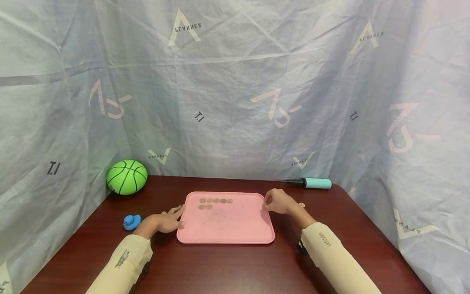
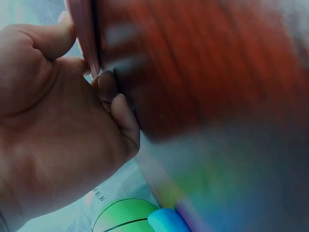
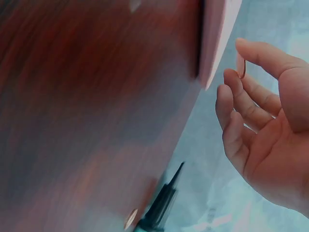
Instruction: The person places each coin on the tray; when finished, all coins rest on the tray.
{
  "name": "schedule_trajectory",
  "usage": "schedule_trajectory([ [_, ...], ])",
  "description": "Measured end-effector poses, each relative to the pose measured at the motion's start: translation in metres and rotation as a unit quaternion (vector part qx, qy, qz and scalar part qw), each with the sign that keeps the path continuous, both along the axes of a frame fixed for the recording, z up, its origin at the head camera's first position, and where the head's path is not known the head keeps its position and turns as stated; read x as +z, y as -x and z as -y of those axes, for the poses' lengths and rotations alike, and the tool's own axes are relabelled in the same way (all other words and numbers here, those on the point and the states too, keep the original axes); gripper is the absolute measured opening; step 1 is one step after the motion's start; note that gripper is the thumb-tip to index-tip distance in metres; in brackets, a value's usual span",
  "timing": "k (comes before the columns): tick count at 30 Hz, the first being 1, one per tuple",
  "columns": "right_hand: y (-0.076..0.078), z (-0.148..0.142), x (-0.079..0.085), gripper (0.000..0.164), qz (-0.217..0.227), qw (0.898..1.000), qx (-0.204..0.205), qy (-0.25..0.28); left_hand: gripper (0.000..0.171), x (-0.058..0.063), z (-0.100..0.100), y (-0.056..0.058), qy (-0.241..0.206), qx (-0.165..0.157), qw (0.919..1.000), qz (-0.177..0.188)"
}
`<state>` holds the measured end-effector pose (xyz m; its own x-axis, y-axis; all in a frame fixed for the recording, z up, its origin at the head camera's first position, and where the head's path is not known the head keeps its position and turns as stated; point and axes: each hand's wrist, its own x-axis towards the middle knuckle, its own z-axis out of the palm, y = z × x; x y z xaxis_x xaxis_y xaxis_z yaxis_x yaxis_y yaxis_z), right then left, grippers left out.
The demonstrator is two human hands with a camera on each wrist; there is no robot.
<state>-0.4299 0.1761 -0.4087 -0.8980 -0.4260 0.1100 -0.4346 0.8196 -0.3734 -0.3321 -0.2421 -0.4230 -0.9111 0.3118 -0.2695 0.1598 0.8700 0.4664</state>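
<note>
A pink tray [image 1: 235,226] lies on the table with copper-coloured coins [image 1: 216,201] in its far left part: several in a back row, two in front. My left hand [image 1: 167,221] grips the tray's left rim; in the left wrist view its thumb lies over the edge and the other fingers curl beside it. Above the tray's right rim, my right hand [image 1: 280,201] pinches a thin round coin [image 3: 242,66] between thumb and fingertips, its edge showing in the right wrist view. Another coin [image 1: 302,205] rests on the table just beyond the right wrist.
On the dark red table [image 1: 220,269], a blue toy duck [image 1: 132,222] sits left of my left hand. A green ball [image 1: 127,177] stands at the far left corner. A teal hand pump [image 1: 317,183] with a black nozzle lies at the back right. Grey cloth [image 1: 227,81] hangs behind.
</note>
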Motion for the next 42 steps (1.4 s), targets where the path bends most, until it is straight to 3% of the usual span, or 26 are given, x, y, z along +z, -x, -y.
schedule_trajectory([
  [22, -0.002, 0.086, 0.008, 0.014, 0.0, 0.995, 0.096, -0.038, 0.075, -0.002, 0.002, 0.0, -0.008, 0.0, 1.0, -0.001],
  [27, -0.001, 0.101, 0.008, 0.015, 0.012, 0.994, 0.1, -0.049, 0.078, -0.007, 0.005, 0.004, -0.004, 0.0, 1.0, 0.001],
  [32, 0.0, 0.113, 0.005, 0.014, 0.011, 0.992, 0.108, -0.056, 0.077, 0.0, 0.001, -0.001, -0.015, 0.007, 0.9998, 0.011],
  [37, -0.001, 0.124, 0.003, 0.011, 0.006, 0.992, 0.113, -0.054, 0.079, -0.004, 0.003, 0.003, -0.018, -0.006, 0.9997, 0.013],
  [42, -0.002, 0.132, 0.002, 0.007, 0.035, 0.993, 0.101, -0.056, 0.081, -0.013, 0.008, 0.012, -0.015, -0.005, 0.9998, 0.007],
])
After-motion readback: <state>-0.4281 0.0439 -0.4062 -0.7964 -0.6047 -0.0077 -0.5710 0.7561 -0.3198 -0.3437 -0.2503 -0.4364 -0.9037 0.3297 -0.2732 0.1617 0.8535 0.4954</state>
